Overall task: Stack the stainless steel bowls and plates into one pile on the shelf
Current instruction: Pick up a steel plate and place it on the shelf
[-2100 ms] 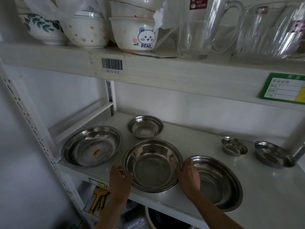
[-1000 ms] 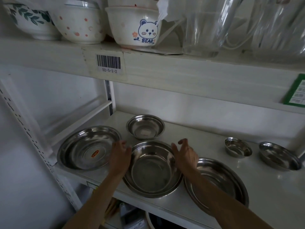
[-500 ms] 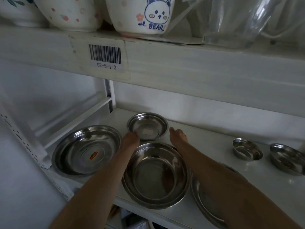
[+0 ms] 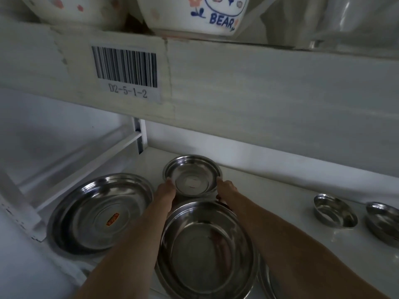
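Observation:
A medium steel bowl [image 4: 192, 175] sits at the back of the white shelf [image 4: 291, 190]. My left hand [image 4: 166, 189] grips its left rim and my right hand [image 4: 225, 188] grips its right rim. In front of it, between my forearms, stands a large steel bowl [image 4: 205, 251]. A wide steel plate [image 4: 101, 212] with an orange sticker lies to the left. Another steel plate [image 4: 266, 281] shows only its edge under my right arm. Two small steel bowls stand at the right, one [image 4: 333, 211] nearer and one [image 4: 383, 223] at the frame edge.
The upper shelf's front board [image 4: 237, 83] hangs low overhead with a barcode label [image 4: 126, 71]. Ceramic bowls, one marked BEAR [image 4: 194, 16], stand on it. A white upright and crossbar [image 4: 138, 137] close the left side.
Both hands left the large front bowl, reached back past it and closed on the rims of the medium bowel-sized bowl at the rear. The camera moved closer under the upper shelf.

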`<state>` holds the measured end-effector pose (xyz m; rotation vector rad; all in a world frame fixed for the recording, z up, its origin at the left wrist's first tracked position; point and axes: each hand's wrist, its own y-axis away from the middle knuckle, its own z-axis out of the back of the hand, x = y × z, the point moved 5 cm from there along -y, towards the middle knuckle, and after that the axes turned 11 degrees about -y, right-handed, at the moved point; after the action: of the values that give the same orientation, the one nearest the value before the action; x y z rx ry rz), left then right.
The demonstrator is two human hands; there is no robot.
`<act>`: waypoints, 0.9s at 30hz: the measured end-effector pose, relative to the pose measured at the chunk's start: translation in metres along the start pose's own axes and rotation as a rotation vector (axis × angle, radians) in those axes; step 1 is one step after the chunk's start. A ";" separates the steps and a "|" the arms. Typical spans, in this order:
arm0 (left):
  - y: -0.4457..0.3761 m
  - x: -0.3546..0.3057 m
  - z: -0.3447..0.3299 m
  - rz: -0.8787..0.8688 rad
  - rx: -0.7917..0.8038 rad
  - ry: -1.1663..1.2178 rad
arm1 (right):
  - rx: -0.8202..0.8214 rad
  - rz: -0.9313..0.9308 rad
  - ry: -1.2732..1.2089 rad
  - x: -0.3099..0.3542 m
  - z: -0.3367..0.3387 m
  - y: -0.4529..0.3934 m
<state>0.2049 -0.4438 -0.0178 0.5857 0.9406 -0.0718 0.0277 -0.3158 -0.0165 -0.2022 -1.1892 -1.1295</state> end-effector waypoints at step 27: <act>-0.023 -0.011 -0.012 -0.009 -0.069 0.175 | -0.044 0.008 -0.150 0.002 0.000 -0.020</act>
<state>0.1824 -0.4595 -0.0244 0.5301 1.1115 0.0043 0.0119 -0.3267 -0.0231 -0.3298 -1.2948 -1.1495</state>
